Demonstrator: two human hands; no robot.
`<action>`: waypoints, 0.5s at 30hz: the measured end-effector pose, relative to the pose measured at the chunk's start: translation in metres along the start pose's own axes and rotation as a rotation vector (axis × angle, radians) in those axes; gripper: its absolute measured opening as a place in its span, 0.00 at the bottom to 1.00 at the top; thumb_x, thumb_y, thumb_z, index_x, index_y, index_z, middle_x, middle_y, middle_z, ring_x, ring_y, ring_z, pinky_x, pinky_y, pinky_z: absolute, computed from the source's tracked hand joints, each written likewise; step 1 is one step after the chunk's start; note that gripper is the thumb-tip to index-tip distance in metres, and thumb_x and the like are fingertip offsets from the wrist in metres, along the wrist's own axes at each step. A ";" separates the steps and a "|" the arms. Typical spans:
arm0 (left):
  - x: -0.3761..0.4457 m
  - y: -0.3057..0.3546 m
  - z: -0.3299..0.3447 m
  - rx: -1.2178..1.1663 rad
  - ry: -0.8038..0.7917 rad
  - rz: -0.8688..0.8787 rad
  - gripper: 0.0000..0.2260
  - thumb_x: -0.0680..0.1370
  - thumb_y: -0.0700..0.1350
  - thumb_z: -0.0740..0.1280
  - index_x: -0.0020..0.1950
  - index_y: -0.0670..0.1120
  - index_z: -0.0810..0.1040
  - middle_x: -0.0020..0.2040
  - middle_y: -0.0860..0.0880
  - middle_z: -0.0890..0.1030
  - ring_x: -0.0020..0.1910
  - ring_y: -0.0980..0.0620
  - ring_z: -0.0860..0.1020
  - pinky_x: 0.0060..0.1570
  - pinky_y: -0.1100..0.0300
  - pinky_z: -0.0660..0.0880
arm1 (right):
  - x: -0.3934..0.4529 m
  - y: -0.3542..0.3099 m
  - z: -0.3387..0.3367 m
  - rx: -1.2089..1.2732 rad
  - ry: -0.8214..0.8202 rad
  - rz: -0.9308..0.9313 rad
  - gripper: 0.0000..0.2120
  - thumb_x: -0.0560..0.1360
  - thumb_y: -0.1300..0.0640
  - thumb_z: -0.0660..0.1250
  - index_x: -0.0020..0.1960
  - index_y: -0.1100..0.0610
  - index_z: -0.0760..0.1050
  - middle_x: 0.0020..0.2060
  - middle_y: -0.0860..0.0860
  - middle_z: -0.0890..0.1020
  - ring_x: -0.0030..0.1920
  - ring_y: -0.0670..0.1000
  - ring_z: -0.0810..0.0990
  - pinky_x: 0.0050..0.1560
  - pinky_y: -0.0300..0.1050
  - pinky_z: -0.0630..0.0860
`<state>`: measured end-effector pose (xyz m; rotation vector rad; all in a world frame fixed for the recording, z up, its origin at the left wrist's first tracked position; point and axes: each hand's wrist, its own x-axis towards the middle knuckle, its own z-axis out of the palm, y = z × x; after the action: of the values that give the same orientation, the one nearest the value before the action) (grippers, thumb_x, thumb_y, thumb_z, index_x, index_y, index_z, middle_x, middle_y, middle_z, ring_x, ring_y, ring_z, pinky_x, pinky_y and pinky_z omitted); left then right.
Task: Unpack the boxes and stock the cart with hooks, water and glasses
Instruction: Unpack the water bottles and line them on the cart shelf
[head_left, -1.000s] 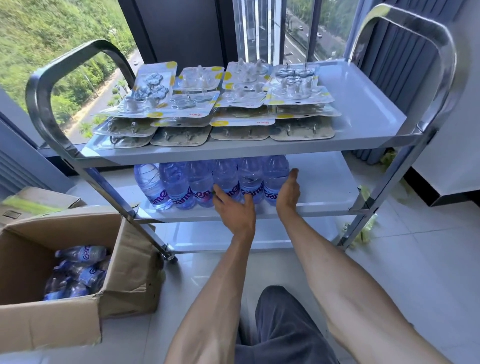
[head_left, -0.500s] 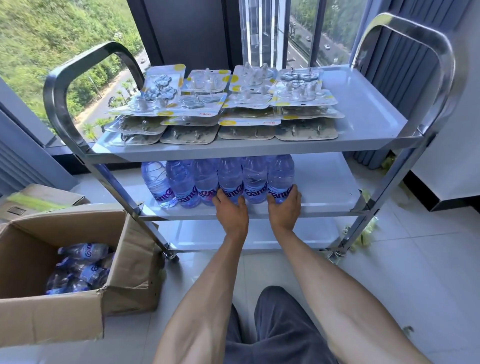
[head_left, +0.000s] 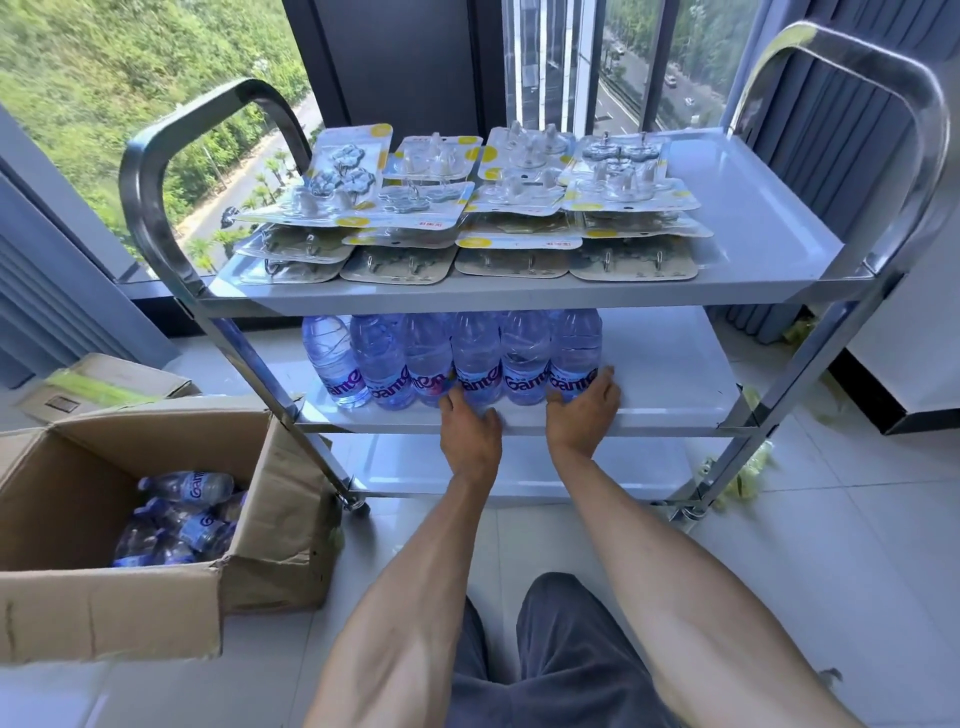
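A steel three-shelf cart (head_left: 769, 270) stands in front of me. Its top shelf carries several packs of hooks (head_left: 467, 208) in overlapping rows. On the middle shelf stands a row of blue water bottles (head_left: 452, 364), upright and packed tight. My left hand (head_left: 470, 431) rests at the shelf's front edge with its fingers against the bottom of a middle bottle. My right hand (head_left: 584, 410) touches the base of the rightmost bottle. To the left, an open cardboard box (head_left: 130, 597) on the floor holds several more bottles (head_left: 182, 514) lying down.
A flattened cardboard box (head_left: 104, 387) lies behind the open one. The right half of the middle shelf (head_left: 670, 364) and the bottom shelf (head_left: 597, 467) are bare. Large windows (head_left: 130, 78) and a dark curtain (head_left: 831, 130) stand behind the cart. Green scraps (head_left: 743, 473) litter the tiled floor at right.
Both hands have drawn back and down to the bottle bases at the shelf's front edge. The bottle row looks tighter. My view has shifted left and closer.
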<state>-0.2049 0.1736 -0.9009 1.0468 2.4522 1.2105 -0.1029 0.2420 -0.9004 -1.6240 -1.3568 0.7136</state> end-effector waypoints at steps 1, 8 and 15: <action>-0.005 -0.005 -0.005 -0.008 0.023 0.042 0.21 0.76 0.40 0.67 0.69 0.44 0.69 0.66 0.44 0.72 0.60 0.42 0.75 0.52 0.49 0.75 | -0.008 -0.001 -0.001 -0.006 0.067 0.002 0.34 0.69 0.65 0.73 0.71 0.67 0.64 0.63 0.64 0.72 0.64 0.64 0.69 0.65 0.58 0.68; -0.022 -0.067 -0.065 0.125 0.144 -0.157 0.15 0.79 0.40 0.62 0.66 0.44 0.73 0.63 0.46 0.75 0.54 0.44 0.79 0.51 0.52 0.73 | -0.091 -0.007 0.027 0.041 -0.212 -0.090 0.10 0.71 0.72 0.64 0.51 0.65 0.76 0.48 0.61 0.79 0.51 0.62 0.77 0.46 0.48 0.70; 0.010 -0.132 -0.135 0.186 0.216 -0.332 0.13 0.77 0.40 0.61 0.61 0.44 0.77 0.60 0.44 0.77 0.56 0.42 0.78 0.52 0.52 0.73 | -0.148 -0.033 0.105 -0.158 -0.694 -0.157 0.11 0.76 0.67 0.62 0.56 0.62 0.79 0.54 0.57 0.83 0.56 0.57 0.79 0.53 0.43 0.73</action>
<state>-0.3423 0.0440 -0.9142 0.5352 2.8043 1.0506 -0.2431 0.1275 -0.9337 -1.4148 -2.0487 1.1606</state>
